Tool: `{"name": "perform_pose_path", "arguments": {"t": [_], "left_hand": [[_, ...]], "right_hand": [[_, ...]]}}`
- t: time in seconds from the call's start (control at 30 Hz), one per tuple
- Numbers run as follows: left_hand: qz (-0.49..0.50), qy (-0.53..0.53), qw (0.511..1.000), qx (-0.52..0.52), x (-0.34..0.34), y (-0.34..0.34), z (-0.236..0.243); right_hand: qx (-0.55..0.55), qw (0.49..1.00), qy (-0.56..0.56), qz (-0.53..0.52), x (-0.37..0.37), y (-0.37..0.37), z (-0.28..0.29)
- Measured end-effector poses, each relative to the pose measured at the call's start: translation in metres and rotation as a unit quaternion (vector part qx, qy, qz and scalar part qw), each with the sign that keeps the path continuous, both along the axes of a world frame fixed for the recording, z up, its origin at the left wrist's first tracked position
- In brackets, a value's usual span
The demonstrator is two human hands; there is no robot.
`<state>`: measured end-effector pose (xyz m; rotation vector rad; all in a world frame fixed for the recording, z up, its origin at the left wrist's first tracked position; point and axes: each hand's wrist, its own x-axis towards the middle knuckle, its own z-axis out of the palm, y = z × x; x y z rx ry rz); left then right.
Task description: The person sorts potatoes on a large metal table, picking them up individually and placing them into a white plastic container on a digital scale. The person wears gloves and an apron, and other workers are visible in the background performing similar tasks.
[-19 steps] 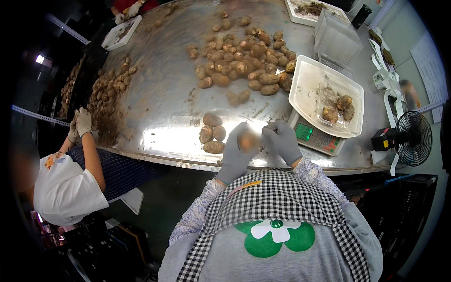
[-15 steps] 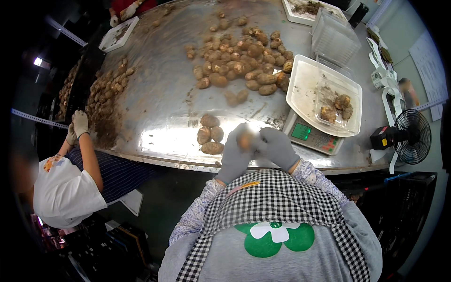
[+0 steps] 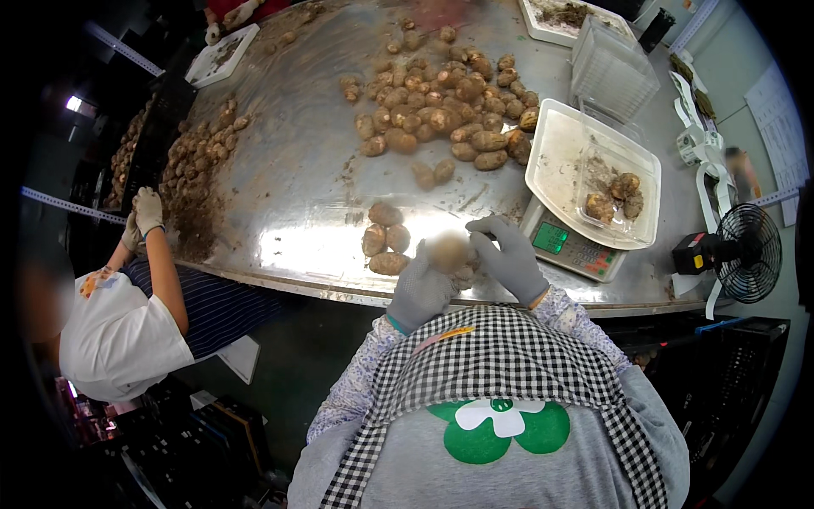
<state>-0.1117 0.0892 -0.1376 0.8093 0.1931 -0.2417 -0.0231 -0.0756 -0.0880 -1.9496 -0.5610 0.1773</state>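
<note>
A brown taro [image 3: 448, 251], blurred at its near end, sits in my left hand [image 3: 420, 293], whose grey-gloved fingers close round its lower side. At the taro's right edge, my right hand [image 3: 514, 261], also grey-gloved, has its thumb and bent forefinger apart; its other fingers are partly hidden. Just left of my hands, a small group of taros [image 3: 387, 238] lies on the metal table [image 3: 288, 182]. Right of my right hand stands a digital scale [image 3: 570, 246] bearing a white tray [image 3: 551, 161]. In that tray, a clear plastic box [image 3: 600, 146] holds a few taros [image 3: 626, 185].
A large taro heap [image 3: 441, 106] spreads beyond my hands. Stacked clear boxes [image 3: 612, 72] stand behind the scale, and a small black fan [image 3: 746, 250] is at the right. A co-worker's gloved hands [image 3: 146, 212] are by another heap [image 3: 199, 153] at the left.
My right hand has loosened from a closer curl, its thumb and forefinger now apart. The taro in my left hand has turned, showing a broad pale, blurred face. The whole view has shifted slightly.
</note>
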Motion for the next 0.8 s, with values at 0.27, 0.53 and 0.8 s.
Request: {"name": "perform_pose_path", "arguments": {"t": [0.27, 0.53, 0.8], "left_hand": [[0.076, 0.06, 0.856, 0.507, -0.01, 0.002, 0.053], [0.116, 0.015, 0.705, 0.699, -0.007, 0.058, 0.06], [0.165, -0.141, 0.6, 0.77, 0.047, 0.071, 0.052]], "right_hand": [[-0.105, 0.991, -0.078, 0.031, 0.008, -0.008, -0.029], [-0.14, 0.975, -0.174, 0.018, 0.002, 0.005, -0.041], [-0.177, 0.976, -0.112, 0.055, 0.011, 0.008, -0.044]]}}
